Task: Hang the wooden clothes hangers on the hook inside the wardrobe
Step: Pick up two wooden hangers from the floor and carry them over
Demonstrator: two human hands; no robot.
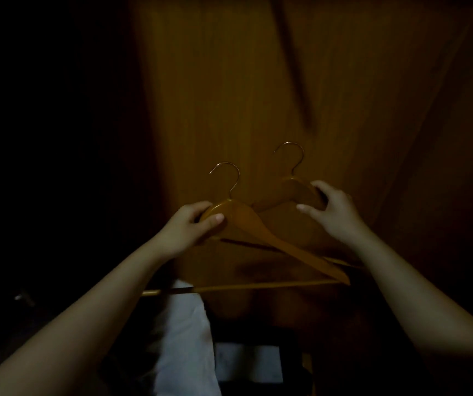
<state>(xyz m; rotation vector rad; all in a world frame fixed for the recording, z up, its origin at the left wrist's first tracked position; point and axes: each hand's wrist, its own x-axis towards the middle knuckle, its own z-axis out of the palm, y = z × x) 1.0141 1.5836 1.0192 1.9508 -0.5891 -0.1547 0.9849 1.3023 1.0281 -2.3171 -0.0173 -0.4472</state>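
The left hand (192, 225) grips a light wooden hanger with a metal hook (258, 228) by its shoulder. The right hand (328, 211) curls round a second, darker wooden hanger (294, 187), seemingly overlapping the first, before the brown wooden wardrobe panel (229, 95).

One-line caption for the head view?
Left hand grips the nearer hanger, right hand the farther hanger, before a dim wooden panel.

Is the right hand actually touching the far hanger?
Touching. The head view shows the right hand with fingers curled over the far hanger, thumb beneath; the left hand grips the near hanger.
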